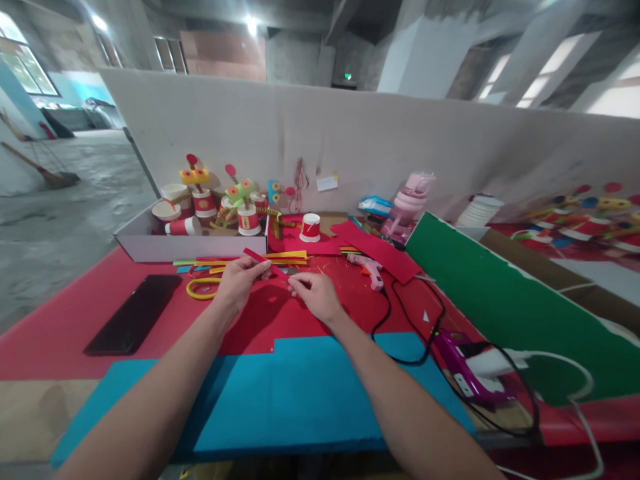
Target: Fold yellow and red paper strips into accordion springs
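A narrow red paper strip (278, 271) is stretched between my two hands above the red table covering. My left hand (242, 279) pinches it toward its upper left end, which sticks out past the fingers. At the lower right end, the fingertips of my right hand (316, 293) are closed on it. Beneath and behind my left hand lie several yellow, red and green paper strips (293, 255). Yellow-handled scissors (200, 293) rest beside my left wrist, their blades mostly hidden. A pink glue gun (367, 270) lies to the right of my right hand.
Paper-cup figures stand in a white box (195, 247) at back left. A red-and-white paper cup (311, 228) stands behind my hands. A black phone (134, 313) lies left, a blue sheet (300, 393) in front. Cables run from a purple power strip (467, 373) near a green panel (510, 300).
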### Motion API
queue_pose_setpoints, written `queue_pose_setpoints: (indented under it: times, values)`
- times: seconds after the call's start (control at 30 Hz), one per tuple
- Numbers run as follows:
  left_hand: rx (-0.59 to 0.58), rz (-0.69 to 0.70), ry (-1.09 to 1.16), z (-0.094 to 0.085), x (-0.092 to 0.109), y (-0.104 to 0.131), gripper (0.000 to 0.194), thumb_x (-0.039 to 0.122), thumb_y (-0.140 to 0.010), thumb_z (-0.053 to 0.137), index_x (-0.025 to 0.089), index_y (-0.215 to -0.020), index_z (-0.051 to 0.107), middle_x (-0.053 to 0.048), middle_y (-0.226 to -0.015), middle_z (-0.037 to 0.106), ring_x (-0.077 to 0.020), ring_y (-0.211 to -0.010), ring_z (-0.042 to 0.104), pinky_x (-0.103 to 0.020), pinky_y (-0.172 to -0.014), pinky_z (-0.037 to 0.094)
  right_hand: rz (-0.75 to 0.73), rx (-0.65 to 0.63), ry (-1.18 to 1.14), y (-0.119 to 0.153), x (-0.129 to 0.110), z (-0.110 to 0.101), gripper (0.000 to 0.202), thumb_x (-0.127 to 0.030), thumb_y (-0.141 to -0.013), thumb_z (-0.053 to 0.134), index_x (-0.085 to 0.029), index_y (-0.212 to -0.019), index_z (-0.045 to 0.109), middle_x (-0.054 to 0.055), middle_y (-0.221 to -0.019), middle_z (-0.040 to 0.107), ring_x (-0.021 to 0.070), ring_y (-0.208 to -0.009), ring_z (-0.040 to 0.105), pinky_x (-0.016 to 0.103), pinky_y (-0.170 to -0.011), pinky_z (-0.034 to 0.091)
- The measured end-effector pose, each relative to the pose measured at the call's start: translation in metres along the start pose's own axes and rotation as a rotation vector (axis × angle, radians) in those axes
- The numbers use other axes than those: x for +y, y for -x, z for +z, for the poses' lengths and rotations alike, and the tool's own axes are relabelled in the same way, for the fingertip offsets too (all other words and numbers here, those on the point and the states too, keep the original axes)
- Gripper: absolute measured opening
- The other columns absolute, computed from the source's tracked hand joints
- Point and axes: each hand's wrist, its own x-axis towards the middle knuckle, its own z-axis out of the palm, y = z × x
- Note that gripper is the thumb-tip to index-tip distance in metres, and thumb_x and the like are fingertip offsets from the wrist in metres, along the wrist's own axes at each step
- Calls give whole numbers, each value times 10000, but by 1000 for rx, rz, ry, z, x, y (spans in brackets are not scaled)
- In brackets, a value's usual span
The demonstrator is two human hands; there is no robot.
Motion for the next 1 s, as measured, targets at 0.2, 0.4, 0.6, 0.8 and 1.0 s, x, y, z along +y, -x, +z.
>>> queue_pose_setpoints:
  times: [0.2, 0.4, 0.6, 0.8, 1.0]
  values:
    - [-233, -80, -171, 8, -9, 8, 263, 340, -580, 810, 115, -603, 676, -19, -537, 601, -99, -519, 491, -243, -538, 361, 18, -42, -120, -3, 11, 1, 256, -347, -842, 551, -164, -847, 731, 41, -677, 712, 158, -613, 660, 246, -597, 492]
    - [-167, -62, -165, 10, -14, 7, 286, 351, -551, 821, 125, -544, 646, -13, -499, 572, -101, -502, 476, -248, -526, 353, 69, -72, -103, -2, 12, 2, 287, -381, -832, 546, -160, -788, 724, 42, -655, 696, 141, -562, 626, 221, -514, 460]
    - [-72, -56, -57, -3, -2, -1, 298, 342, -542, 826, 129, -521, 620, -13, -503, 562, -88, -491, 461, -235, -506, 347, 127, -81, -111, -1, 11, 1, 302, -408, -801, 567, -147, -761, 713, 59, -658, 691, 132, -532, 598, 209, -455, 438]
    - [35, 3, 42, -24, 10, -11, 262, 282, -535, 833, 116, -525, 631, -2, -488, 538, -80, -496, 467, -225, -511, 362, 142, -144, -139, 0, 2, -1, 284, -394, -790, 572, -148, -756, 709, 53, -639, 687, 133, -541, 602, 231, -503, 470]
    - [122, 16, 153, -22, 11, -11, 317, 350, -539, 832, 107, -697, 705, -23, -613, 612, -86, -554, 515, -218, -544, 404, 113, -7, -134, -4, 4, -4, 260, -373, -802, 566, -156, -784, 708, 55, -675, 704, 151, -587, 638, 248, -559, 481]
